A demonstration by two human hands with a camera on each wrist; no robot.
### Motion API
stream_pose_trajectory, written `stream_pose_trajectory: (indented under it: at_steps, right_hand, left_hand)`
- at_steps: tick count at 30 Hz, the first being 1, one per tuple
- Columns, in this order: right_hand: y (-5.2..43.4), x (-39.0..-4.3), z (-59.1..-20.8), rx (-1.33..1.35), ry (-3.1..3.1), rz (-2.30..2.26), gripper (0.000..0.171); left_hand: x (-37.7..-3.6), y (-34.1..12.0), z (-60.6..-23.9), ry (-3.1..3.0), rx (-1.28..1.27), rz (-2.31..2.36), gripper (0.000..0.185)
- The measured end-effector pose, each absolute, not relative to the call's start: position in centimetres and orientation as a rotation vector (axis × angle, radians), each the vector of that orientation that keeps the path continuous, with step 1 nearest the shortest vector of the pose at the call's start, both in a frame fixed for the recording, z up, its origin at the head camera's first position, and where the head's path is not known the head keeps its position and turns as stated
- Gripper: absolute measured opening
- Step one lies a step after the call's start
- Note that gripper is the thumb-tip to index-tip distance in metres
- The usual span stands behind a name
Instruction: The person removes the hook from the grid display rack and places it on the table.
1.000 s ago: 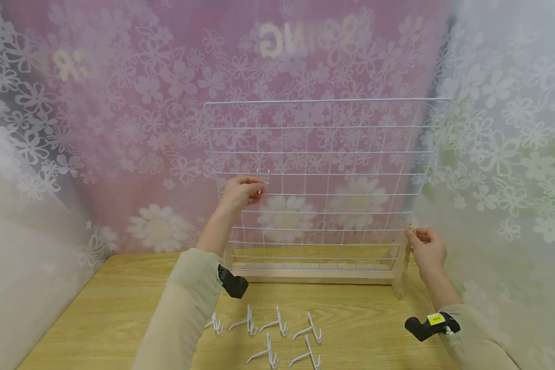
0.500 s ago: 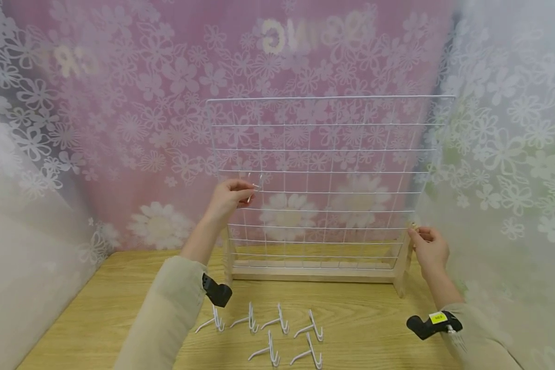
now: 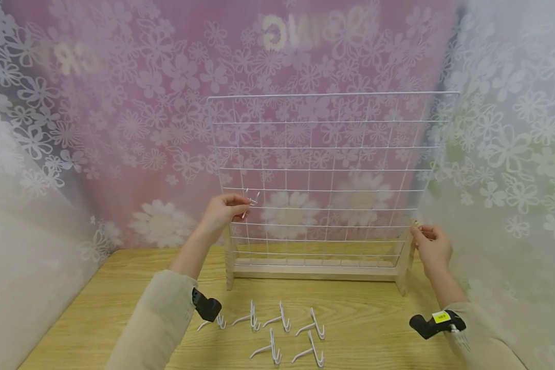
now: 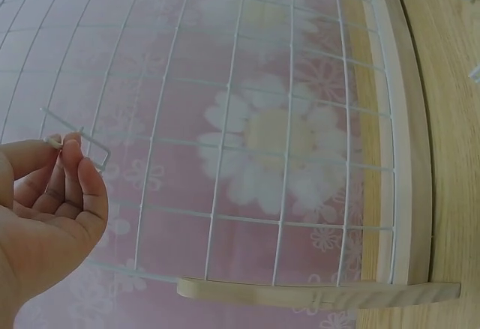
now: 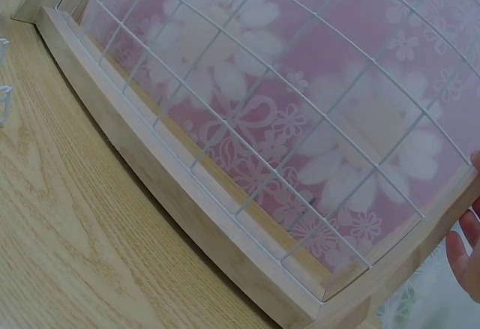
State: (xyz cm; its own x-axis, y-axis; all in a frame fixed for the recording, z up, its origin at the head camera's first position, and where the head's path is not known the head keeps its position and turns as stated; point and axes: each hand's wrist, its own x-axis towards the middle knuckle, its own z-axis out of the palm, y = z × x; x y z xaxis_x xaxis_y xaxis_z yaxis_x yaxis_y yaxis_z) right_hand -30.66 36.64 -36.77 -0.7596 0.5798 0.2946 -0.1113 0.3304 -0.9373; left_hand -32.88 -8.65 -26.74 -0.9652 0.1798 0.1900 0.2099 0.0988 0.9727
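A white wire grid panel [image 3: 333, 95] stands upright in a pale wooden stand [image 3: 314, 273]. My left hand [image 3: 222, 211] pinches a small white wire hook [image 3: 252, 201] between thumb and fingers, in front of the grid's lower left part. In the left wrist view, the bent frame of this hook [image 4: 96, 143] sticks out past the fingertips, overlapping the grid wires. With thumb and fingers, my right hand [image 3: 436, 251] grips the top of the stand's right side post [image 3: 404, 267]. Only the edge of that hand [image 5: 466, 243] shows in the right wrist view.
Several white hooks [image 3: 273, 349] lie in two loose rows on the wooden table [image 3: 365, 329], in front of the stand. A pink and white flowered curtain [image 3: 134, 154] hangs behind the grid and around both sides.
My left hand has moved left and down along the grid with the hook still pinched. My right hand keeps its grip on the side post.
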Motion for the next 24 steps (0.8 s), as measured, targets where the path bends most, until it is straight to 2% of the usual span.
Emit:
stream_pose_trajectory:
  at_steps: [13,24]
  right_hand:
    - [37.0,-30.7,-37.2,-0.408,-2.010,1.476,0.016]
    - [36.9,-30.9,-37.0,-0.409,-1.975,1.474,0.014]
  left_hand:
    - [-32.1,-9.4,-28.7,-2.379,-0.465,-1.966,0.027]
    - [-31.5,-10.3,-29.7,-2.448,-0.461,-1.880,0.022]
